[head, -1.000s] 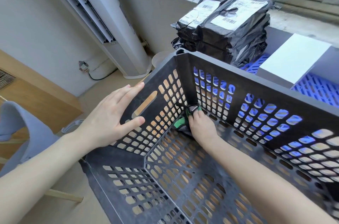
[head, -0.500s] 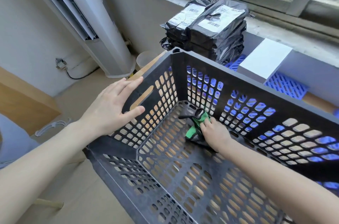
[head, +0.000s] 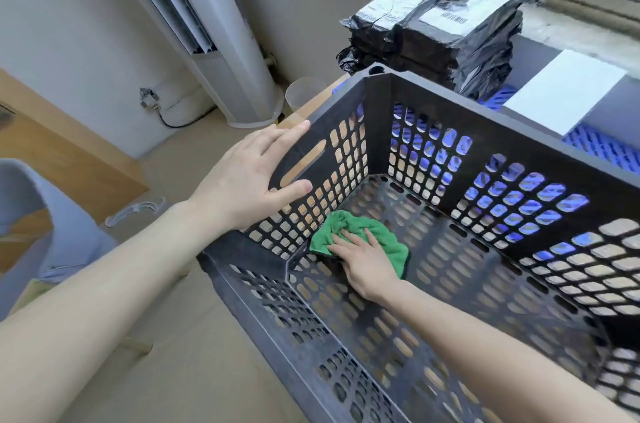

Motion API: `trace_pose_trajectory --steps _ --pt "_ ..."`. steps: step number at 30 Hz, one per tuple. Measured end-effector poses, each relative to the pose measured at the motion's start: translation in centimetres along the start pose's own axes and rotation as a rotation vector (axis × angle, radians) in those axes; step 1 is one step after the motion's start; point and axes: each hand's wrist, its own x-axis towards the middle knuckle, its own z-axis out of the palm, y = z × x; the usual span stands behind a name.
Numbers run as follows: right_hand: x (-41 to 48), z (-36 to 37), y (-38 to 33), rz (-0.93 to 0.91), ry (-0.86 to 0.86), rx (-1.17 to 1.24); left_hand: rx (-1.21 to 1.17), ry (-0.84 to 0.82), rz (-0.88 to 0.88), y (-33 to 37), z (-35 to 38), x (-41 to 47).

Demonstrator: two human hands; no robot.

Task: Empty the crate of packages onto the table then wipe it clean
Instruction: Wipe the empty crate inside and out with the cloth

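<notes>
Crate, empty, sits at the table's left edge, its near corner seemingly overhanging. The right hand presses the cloth flat, fingers spread, on the crate floor by the left wall. The left hand, open, braces that wall outside. Packages are stacked behind. A hard leftward wipe could push the crate off the table; free room lies rightward.
</notes>
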Motion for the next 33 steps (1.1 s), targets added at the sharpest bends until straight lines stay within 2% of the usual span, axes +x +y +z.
trace_pose_trajectory --steps 3,6,9,19,25,33 --pt "0.5 -0.1 -2.2 -0.017 -0.097 0.190 0.008 0.001 0.006 -0.2 0.1 0.1" --pt "0.9 1.3 -5.8 -0.037 -0.201 0.282 0.009 0.004 0.004 -0.2 0.2 0.1" --pt "1.3 2.1 -7.0 0.024 -0.201 0.300 0.013 0.013 -0.002 0.0 0.1 0.0" --pt "-0.6 0.8 -5.9 -0.041 -0.426 0.181 0.062 -0.004 -0.046 0.1 0.1 0.0" --pt "-5.0 -0.5 -4.0 0.090 -0.605 0.338 0.052 -0.013 -0.065 0.4 -0.1 -0.1" --pt "-4.1 -1.0 -6.7 0.230 -0.514 0.501 0.016 -0.040 -0.078 0.9 -0.2 -0.2"
